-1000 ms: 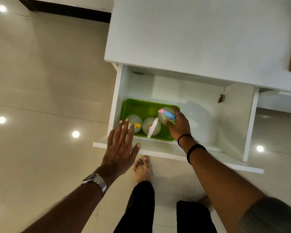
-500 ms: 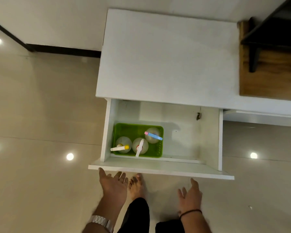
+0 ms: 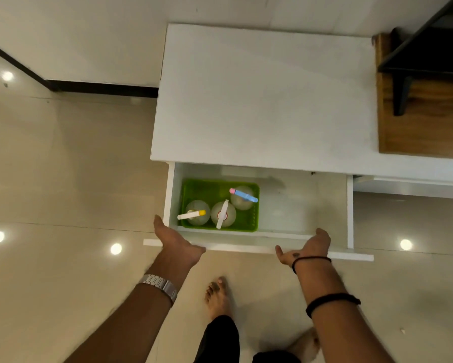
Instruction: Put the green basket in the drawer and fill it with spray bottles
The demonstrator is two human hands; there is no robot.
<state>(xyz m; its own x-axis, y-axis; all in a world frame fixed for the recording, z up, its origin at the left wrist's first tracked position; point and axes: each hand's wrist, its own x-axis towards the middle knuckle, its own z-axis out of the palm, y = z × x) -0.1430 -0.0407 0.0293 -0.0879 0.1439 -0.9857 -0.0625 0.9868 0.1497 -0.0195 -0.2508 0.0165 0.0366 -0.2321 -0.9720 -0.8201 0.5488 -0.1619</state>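
Observation:
The white drawer (image 3: pixel 285 205) stands pulled out from under the white cabinet top (image 3: pixel 259 100). The green basket (image 3: pixel 207 188) sits in the drawer's left part. Three clear spray bottles stand upright in it: one with a yellow-tipped nozzle (image 3: pixel 197 215), one with a white nozzle (image 3: pixel 223 214), and one with a pink and blue nozzle (image 3: pixel 243 197). My left hand (image 3: pixel 177 243) lies against the left end of the drawer front (image 3: pixel 246 248), fingers spread. My right hand (image 3: pixel 309 246) lies against its right part, palm toward the panel. Neither holds anything.
The right half of the drawer holds nothing. A wooden board (image 3: pixel 419 121) with a dark metal frame (image 3: pixel 424 56) lies on the cabinet's right. A second white drawer (image 3: pixel 408 187) shows to the right. My bare feet (image 3: pixel 217 297) stand on glossy beige floor tiles.
My right hand left the pink and blue bottle in the basket. Both hands dropped below the drawer, then came up against the drawer front. The view has pulled back.

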